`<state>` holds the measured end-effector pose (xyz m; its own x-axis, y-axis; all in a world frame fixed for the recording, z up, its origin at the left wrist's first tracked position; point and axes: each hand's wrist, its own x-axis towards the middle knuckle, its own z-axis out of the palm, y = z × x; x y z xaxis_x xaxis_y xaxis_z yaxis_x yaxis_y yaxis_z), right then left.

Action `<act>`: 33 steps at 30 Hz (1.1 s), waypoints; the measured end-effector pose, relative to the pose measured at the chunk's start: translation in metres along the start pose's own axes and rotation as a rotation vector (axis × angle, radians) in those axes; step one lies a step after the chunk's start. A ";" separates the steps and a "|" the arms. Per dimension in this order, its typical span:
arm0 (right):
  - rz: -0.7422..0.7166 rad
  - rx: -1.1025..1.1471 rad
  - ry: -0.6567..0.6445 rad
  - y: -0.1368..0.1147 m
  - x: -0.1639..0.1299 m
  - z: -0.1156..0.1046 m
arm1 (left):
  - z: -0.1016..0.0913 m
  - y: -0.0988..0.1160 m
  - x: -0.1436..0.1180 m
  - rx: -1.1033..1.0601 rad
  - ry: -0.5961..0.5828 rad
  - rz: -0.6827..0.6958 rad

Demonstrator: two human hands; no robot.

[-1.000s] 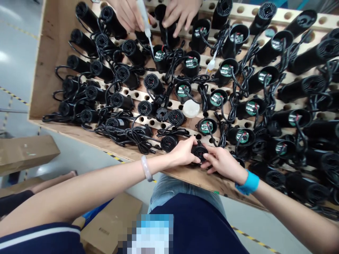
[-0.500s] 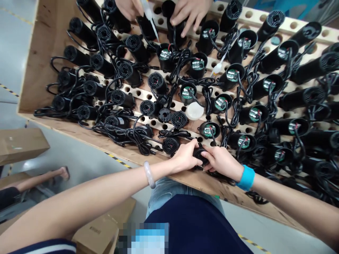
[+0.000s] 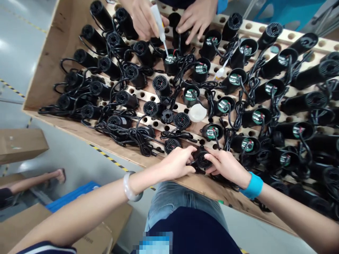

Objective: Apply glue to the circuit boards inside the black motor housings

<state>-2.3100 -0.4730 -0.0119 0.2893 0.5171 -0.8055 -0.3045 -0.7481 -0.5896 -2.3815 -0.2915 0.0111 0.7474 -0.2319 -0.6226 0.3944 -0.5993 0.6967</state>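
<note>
Right at the near edge of the wooden rack (image 3: 60,53), both of the person's hands close around one black grilled cap (image 3: 202,159). The left hand (image 3: 176,163) pinches it from the left side, fingers curled and thumb against its rim; the right hand (image 3: 227,165) meets it from the right, its grip clamped on the same cap, so the two sets of fingertips nearly touch over it. A pale bangle (image 3: 129,186) sits on the left wrist, a blue band (image 3: 253,185) on the right. Behind them the rack holds rows of black cylinders (image 3: 267,90) tangled in black cords, several showing green circuit boards. At the far side another person's hand (image 3: 144,19) holds a white applicator (image 3: 159,21) with its tip down on one open cylinder, while their other hand (image 3: 197,16) rests on a neighbouring one. A white disc (image 3: 197,113) lies mid-rack.
</note>
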 end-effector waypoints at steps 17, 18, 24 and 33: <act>-0.171 -0.199 0.010 0.010 0.005 -0.004 | -0.010 0.006 0.009 0.269 0.042 0.131; -0.173 -0.202 0.014 0.010 0.005 -0.004 | -0.009 0.006 0.008 0.251 0.038 0.129; -0.140 -0.131 -0.003 0.010 0.003 -0.003 | 0.009 0.007 0.012 0.104 0.060 -0.031; -0.154 -0.002 -0.211 0.014 0.004 -0.013 | 0.014 0.010 0.017 0.113 0.066 -0.096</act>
<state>-2.3014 -0.4861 -0.0228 0.1364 0.7003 -0.7007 -0.2698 -0.6543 -0.7064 -2.3723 -0.3117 0.0024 0.7440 -0.1212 -0.6571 0.4056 -0.6995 0.5883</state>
